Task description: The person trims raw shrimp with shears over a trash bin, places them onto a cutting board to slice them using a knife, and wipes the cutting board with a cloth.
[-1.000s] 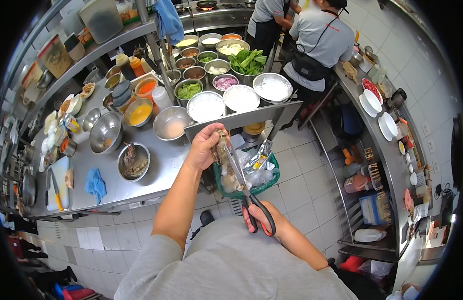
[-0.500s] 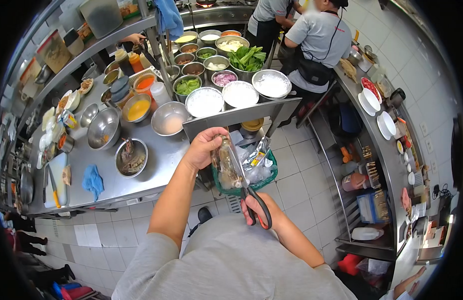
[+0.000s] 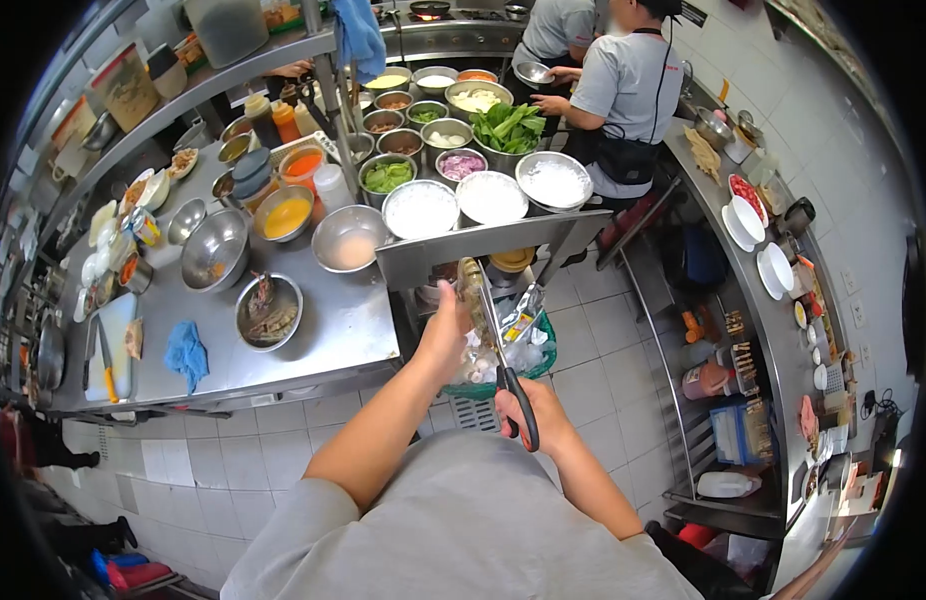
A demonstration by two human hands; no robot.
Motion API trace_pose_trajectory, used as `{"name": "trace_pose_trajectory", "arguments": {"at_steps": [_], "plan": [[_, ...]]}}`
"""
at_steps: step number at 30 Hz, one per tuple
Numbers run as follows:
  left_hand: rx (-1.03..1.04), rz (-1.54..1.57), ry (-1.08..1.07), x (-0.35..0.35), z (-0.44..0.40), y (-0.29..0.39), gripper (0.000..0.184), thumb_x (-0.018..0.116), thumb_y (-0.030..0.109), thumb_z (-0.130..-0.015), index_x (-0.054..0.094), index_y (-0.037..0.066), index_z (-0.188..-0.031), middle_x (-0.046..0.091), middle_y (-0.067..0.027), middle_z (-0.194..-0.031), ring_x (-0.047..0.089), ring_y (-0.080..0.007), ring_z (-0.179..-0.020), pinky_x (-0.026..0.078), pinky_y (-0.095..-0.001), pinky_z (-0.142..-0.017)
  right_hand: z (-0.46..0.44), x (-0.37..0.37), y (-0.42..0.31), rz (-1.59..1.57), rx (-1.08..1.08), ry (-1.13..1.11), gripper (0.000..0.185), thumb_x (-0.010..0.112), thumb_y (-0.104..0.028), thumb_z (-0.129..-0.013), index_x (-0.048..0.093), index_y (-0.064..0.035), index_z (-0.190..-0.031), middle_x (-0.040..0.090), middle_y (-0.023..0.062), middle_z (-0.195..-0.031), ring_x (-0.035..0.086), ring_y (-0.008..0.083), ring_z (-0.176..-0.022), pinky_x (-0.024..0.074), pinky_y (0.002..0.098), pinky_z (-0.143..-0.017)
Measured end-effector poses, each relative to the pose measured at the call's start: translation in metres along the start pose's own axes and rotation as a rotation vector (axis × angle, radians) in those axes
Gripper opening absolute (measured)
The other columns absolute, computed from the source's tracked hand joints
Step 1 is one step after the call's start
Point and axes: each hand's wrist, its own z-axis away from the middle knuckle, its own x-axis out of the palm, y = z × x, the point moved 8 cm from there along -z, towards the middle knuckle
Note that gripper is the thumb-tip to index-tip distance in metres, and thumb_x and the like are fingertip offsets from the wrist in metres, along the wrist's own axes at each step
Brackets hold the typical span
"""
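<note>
My left hand [image 3: 443, 328] is closed around a large prawn [image 3: 470, 284], held up over the green-lined bin. In my right hand [image 3: 539, 415] is a pair of scissors [image 3: 521, 402] with black handles, fingers wrapped through the grips. The scissor blades point away from me and lie along the prawn; whether they cut into it I cannot tell. To the left, a steel bowl [image 3: 295, 325] on the counter contains more prawns.
The green bin [image 3: 549, 352] holds wrappers and plastic. A steel counter [image 3: 343, 345] carries a blue cloth [image 3: 187, 352], a knife [image 3: 107, 368] on a white board [image 3: 123, 332] and ingredient bowls. Two co-workers in grey shirts [image 3: 633, 80] stand ahead right, near a side counter [image 3: 728, 205].
My left hand has turned and moved slightly down and right with the prawn. The scissors are now more upright along it. A co-worker now holds out a metal bowl.
</note>
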Motion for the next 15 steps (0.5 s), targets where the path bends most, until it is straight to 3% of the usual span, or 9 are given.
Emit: {"name": "trace_pose_trajectory", "arguments": {"at_steps": [2, 3, 4, 6, 7, 10, 13, 15], "plan": [[-0.030, 0.281, -0.156, 0.023, 0.007, 0.039, 0.104, 0.025, 0.084, -0.100, 0.057, -0.007, -0.136, 0.072, -0.0196, -0.125, 0.061, -0.0333, -0.129, 0.037, -0.0512, -0.116, 0.005, 0.006, -0.007, 0.038, 0.067, -0.032, 0.045, 0.077, -0.048, -0.096, 0.064, -0.0053, -0.088, 0.060, 0.0005, -0.063, 0.055, 0.0077, -0.049, 0.0417, 0.0250, -0.043], [-0.019, 0.389, -0.162, 0.020, -0.006, 0.045, 0.087, 0.032, 0.079, -0.103, 0.063, 0.000, -0.124, 0.075, -0.0138, -0.104, 0.069, -0.0323, -0.113, 0.046, -0.0545, -0.109, 0.006, 0.007, -0.007, 0.075, 0.135, -0.049, 0.044, 0.079, -0.047, -0.095, 0.065, -0.0054, -0.088, 0.060, 0.0004, -0.063, 0.055, 0.0077, -0.051, 0.0433, 0.0252, -0.045], [-0.013, 0.394, -0.159, 0.016, -0.011, 0.057, 0.087, 0.032, 0.079, -0.103, 0.063, 0.000, -0.124, 0.075, -0.0138, -0.104, 0.069, -0.0323, -0.113, 0.046, -0.0545, -0.109, 0.006, 0.009, -0.006, 0.082, 0.133, -0.054, 0.044, 0.079, -0.047, -0.095, 0.065, -0.0054, -0.088, 0.060, 0.0004, -0.063, 0.055, 0.0077, -0.051, 0.0433, 0.0252, -0.045], [-0.246, 0.574, -0.086, 0.010, -0.014, 0.061, 0.062, 0.046, 0.068, -0.105, 0.064, 0.008, -0.107, 0.070, -0.0043, -0.078, 0.073, -0.0264, -0.082, 0.057, -0.0504, -0.092, 0.008, 0.015, 0.001, 0.145, 0.133, -0.056, 0.034, 0.076, -0.040, -0.098, 0.066, -0.0076, -0.096, 0.063, 0.0036, -0.067, 0.057, 0.0085, -0.051, 0.0413, 0.0249, -0.041], [-0.292, 0.675, -0.033, 0.012, -0.008, 0.070, 0.042, 0.053, 0.053, -0.108, 0.057, 0.012, -0.098, 0.058, -0.0017, -0.067, 0.060, -0.0226, -0.061, 0.057, -0.0440, -0.067, 0.007, 0.016, 0.004, 0.166, 0.126, -0.030, 0.034, 0.080, -0.038, -0.095, 0.066, -0.0073, -0.094, 0.063, 0.0026, -0.068, 0.057, 0.0075, -0.052, 0.0435, 0.0240, -0.044], [-0.253, 0.611, -0.040, 0.005, -0.018, 0.068, 0.041, 0.053, 0.051, -0.109, 0.054, 0.013, -0.093, 0.055, -0.0012, -0.067, 0.055, -0.0198, -0.057, 0.056, -0.0417, -0.064, 0.002, 0.013, 0.011, 0.278, 0.023, -0.020, 0.030, 0.082, -0.032, -0.094, 0.067, -0.0061, -0.092, 0.062, 0.0003, -0.071, 0.055, 0.0066, -0.055, 0.0456, 0.0236, -0.049], [-0.238, 0.584, -0.028, 0.005, -0.016, 0.071, 0.043, 0.049, 0.052, -0.110, 0.051, 0.014, -0.089, 0.053, -0.0012, -0.066, 0.051, -0.0192, -0.054, 0.055, -0.0419, -0.063, -0.005, 0.007, 0.033, 0.163, 0.099, -0.013, 0.027, 0.083, -0.026, -0.094, 0.067, -0.0049, -0.092, 0.062, -0.0013, -0.074, 0.055, 0.0065, -0.058, 0.0470, 0.0239, -0.053], [-0.228, 0.592, -0.029, 0.005, -0.014, 0.074, 0.045, 0.047, 0.053, -0.111, 0.052, 0.014, -0.090, 0.053, -0.0014, -0.066, 0.051, -0.0193, -0.053, 0.055, -0.0419, -0.063, -0.006, 0.005, 0.033, 0.175, 0.057, 0.013, 0.031, 0.084, -0.031, -0.092, 0.069, -0.0039, -0.088, 0.061, -0.0016, -0.070, 0.054, 0.0068, -0.057, 0.0451, 0.0262, -0.053]]}}
